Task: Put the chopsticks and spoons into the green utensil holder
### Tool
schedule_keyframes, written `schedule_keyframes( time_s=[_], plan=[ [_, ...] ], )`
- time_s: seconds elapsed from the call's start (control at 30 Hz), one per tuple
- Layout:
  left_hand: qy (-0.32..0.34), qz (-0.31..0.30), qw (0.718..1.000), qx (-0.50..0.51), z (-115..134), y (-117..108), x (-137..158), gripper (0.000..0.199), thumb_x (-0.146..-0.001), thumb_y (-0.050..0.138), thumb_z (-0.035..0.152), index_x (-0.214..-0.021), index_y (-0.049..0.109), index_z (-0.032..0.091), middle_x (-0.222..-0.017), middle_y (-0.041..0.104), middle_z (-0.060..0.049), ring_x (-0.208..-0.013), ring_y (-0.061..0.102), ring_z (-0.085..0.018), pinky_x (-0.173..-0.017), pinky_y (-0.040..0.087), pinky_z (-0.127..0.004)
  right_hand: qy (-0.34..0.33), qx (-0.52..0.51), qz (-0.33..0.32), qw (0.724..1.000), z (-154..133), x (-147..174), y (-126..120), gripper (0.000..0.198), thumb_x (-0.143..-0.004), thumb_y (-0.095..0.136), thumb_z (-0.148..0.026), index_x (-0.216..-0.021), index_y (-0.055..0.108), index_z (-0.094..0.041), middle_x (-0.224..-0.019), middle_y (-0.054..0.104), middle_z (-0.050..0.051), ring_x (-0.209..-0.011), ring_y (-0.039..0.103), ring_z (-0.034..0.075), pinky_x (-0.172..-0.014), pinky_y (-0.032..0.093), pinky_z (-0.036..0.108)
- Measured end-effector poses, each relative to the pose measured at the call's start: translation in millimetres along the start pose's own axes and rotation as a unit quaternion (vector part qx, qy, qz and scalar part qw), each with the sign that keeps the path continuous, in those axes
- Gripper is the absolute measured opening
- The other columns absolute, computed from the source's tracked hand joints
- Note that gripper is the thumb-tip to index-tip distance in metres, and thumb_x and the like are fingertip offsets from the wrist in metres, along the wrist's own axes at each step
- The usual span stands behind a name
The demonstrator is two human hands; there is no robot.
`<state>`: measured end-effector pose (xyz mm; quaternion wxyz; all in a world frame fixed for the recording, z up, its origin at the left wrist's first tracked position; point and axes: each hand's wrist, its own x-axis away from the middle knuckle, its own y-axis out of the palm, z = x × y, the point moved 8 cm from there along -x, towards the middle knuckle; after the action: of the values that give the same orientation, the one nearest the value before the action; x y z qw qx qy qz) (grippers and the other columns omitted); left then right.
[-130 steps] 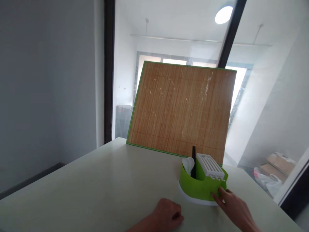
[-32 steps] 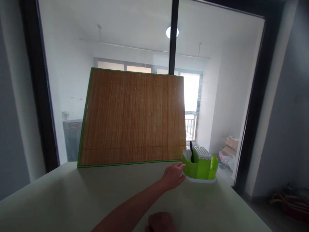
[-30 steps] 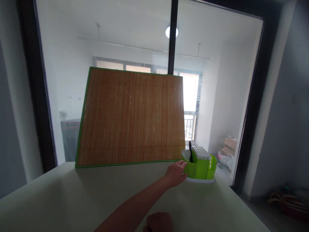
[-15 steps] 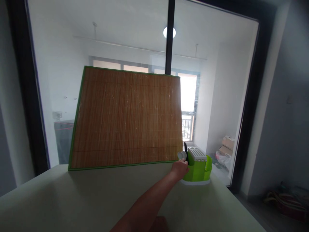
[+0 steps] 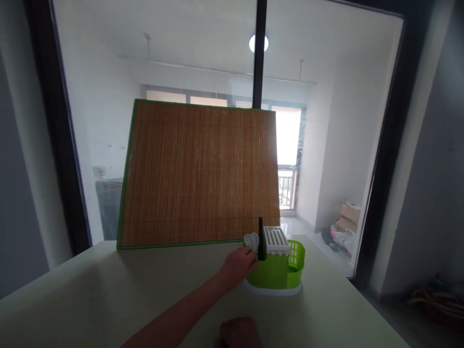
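My left hand (image 5: pixel 239 265) is closed on the left end of a bright green utensil caddy (image 5: pixel 271 273). Its fingers wrap over the rim, just below two pale spoons (image 5: pixel 252 240) standing in it. A black upright handle (image 5: pixel 260 237) rises beside the spoons. On top of the caddy sits a white slotted rack (image 5: pixel 277 238), and its right end is an open basket with square holes. A white base runs under the caddy, on the table. Low in the frame is my right hand (image 5: pixel 239 333), dark and partly cut off, away from the caddy; its fingers cannot be made out.
A brown bamboo mat (image 5: pixel 203 174) with green edging leans upright at the back of the pale table (image 5: pixel 163 290). Behind it stands a glass partition with a black frame (image 5: pixel 258 58). Boxes and bags (image 5: pixel 346 232) lie on the floor beyond the glass.
The caddy has come nearer and to the left with my left hand gripping it, and it now overlaps the mat's lower right corner. My right hand shows more at the bottom edge.
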<state>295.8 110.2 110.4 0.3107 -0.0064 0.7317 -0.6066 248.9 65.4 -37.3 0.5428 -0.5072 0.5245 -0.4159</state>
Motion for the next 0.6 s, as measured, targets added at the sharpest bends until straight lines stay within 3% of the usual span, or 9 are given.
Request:
schedule_keyframes(
  time_s=[0.3, 0.6],
  plan=[
    [-0.018, 0.025, 0.999, 0.009, -59, -36, 91, 0.014, -0.087, 0.051, 0.033, -0.088, 0.053, 0.019, -0.092, 0.057, -0.003, -0.085, 0.055, -0.018, -0.070, 0.042, -0.026, -0.052, 0.013, 0.046, 0.997, 0, 5, 8, 0.008, -0.070, 0.060, -0.027, -0.075, 0.065, -0.024, -0.075, 0.072, -0.001, -0.067, 0.068, 0.020, -0.051, 0.039, 0.023],
    [-0.045, 0.035, 0.998, 0.014, -68, -58, 133, 0.018, -0.085, 0.054, 0.037, -0.083, 0.053, 0.019, -0.087, 0.056, -0.002, -0.081, 0.054, -0.017, -0.068, 0.041, -0.025, -0.076, 0.023, 0.102, 0.992, 6, 17, 6, 0.008, -0.074, 0.053, -0.023, -0.069, 0.058, -0.024, -0.067, 0.067, -0.003, -0.059, 0.063, 0.014, -0.050, 0.030, 0.024]
  ],
)
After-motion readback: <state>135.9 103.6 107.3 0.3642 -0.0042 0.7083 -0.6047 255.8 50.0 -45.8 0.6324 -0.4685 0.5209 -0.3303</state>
